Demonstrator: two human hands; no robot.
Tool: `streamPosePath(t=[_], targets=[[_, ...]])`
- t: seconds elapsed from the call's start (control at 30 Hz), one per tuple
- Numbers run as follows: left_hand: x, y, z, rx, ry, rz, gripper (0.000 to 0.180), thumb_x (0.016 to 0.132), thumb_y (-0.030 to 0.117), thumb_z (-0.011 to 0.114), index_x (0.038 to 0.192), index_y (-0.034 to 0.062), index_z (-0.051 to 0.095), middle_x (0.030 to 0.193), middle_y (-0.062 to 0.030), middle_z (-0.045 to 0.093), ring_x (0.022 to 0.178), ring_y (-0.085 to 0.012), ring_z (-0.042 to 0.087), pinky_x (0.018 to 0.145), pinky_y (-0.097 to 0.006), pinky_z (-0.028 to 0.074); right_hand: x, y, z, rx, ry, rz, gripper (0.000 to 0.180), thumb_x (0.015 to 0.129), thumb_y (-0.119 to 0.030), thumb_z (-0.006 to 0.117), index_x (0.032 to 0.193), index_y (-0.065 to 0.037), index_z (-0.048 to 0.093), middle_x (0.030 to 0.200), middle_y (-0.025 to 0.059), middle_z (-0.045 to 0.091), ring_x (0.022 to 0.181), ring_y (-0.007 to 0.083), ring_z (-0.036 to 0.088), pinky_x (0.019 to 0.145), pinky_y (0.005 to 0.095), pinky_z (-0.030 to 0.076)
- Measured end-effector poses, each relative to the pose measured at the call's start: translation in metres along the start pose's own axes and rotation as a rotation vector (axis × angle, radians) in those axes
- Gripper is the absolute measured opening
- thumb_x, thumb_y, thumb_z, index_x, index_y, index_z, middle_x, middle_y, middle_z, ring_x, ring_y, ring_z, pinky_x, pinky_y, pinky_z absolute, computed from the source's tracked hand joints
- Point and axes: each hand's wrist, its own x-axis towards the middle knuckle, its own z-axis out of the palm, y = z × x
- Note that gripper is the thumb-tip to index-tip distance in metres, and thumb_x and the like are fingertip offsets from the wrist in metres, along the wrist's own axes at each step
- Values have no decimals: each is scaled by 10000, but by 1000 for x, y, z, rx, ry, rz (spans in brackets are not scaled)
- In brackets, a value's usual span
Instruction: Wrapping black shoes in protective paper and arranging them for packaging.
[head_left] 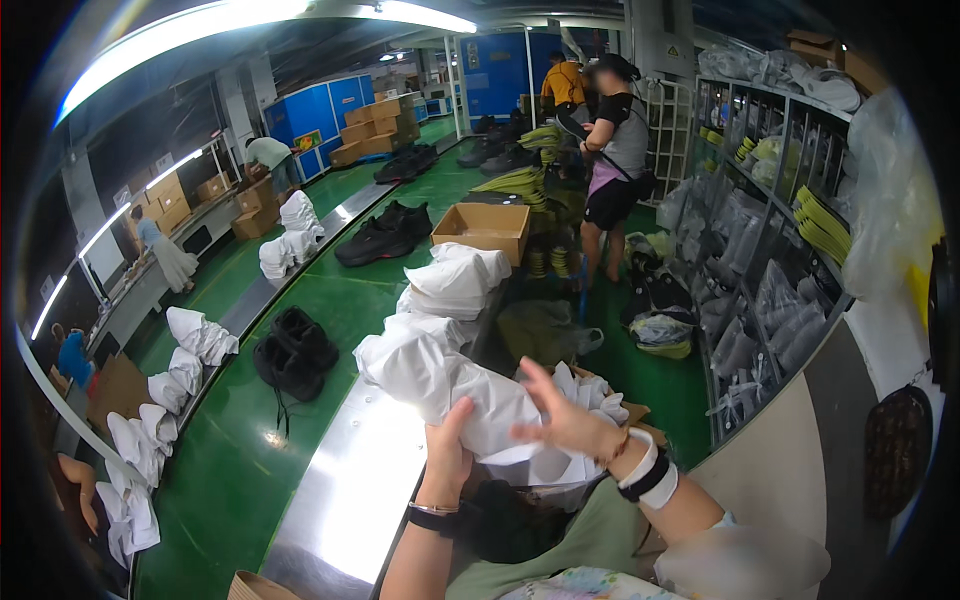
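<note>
My left hand (447, 462) grips the near end of a bundle wrapped in white paper (488, 408), thumb on top; what is inside is hidden. Just right of it, my right hand (565, 412) has its fingers spread beside the paper, and I cannot tell if the fingertips touch. More white paper-wrapped bundles (455, 283) lie along the bench's metal edge, directly beyond the held one. Crumpled white paper (590, 395) sits behind my right hand.
Black shoes (295, 352) stand on the green conveyor belt (215, 490) at left. Beyond are a cardboard box (482, 228) and more black shoes (385, 232). A rack (765, 200) of bagged items lines the right. A person (615, 140) stands near it; others work at the far left.
</note>
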Motion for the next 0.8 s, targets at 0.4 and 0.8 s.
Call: streamPosePath(t=[0.4,0.8], targets=[[14,8,15,-42,136,42,438,861,269,570,1194,4,466,1110,-104,554,1023,-218,543,887,-356,429,-3,-10,22,-1187,309,-359,547,730,17,589,1245,-2,404,899,182,539,781,394,551,645,433,477],[16,-8,2,-387,107,10,592,880,546,410,1207,58,482,1148,-105,564,1011,-263,561,904,-381,437,10,0,84,1065,199,-26,350,873,-173,590,1083,98,522,1025,60,576,948,100,531,877,221,391]])
